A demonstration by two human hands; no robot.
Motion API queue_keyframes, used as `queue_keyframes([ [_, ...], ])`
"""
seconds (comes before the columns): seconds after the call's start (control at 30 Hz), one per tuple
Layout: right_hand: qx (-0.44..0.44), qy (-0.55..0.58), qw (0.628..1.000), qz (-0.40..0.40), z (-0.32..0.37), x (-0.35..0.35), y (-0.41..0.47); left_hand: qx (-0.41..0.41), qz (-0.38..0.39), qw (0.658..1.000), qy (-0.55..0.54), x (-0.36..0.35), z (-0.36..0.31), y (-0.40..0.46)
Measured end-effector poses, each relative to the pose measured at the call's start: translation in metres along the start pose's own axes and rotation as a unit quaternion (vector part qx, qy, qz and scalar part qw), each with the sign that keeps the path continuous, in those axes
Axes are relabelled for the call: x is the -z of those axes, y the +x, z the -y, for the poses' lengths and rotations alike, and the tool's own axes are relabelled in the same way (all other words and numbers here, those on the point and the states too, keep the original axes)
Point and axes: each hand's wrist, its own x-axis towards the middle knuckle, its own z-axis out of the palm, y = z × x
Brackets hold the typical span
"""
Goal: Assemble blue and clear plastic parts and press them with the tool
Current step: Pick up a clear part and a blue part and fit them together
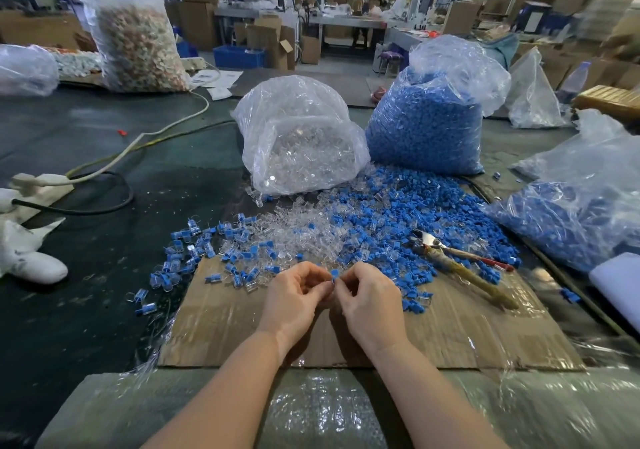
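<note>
Hands meet at lower centre of the frame over a cardboard sheet [450, 337]: left hand [294, 296] and right hand [370, 301], fingers curled, pinch a small blue part [334, 273] between them. Just beyond, loose blue and clear parts [346, 226] litter the tabletop [86, 310], pliers [460, 261] lying among them at right. Farther back stand a clear-parts bag [301, 136] and a blue-parts bag [429, 119].

Left hand [294, 296] and right hand [369, 301] pinch a blue part [334, 273] together above cardboard [450, 330].
</note>
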Motion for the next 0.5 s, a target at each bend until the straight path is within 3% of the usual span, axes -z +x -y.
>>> queue_keyframes([
  [0.5,0.078,0.115,0.99,0.028,-0.003,0.01,0.003,0.018,-0.008,0.999,-0.05,0.001,-0.001,0.0],
])
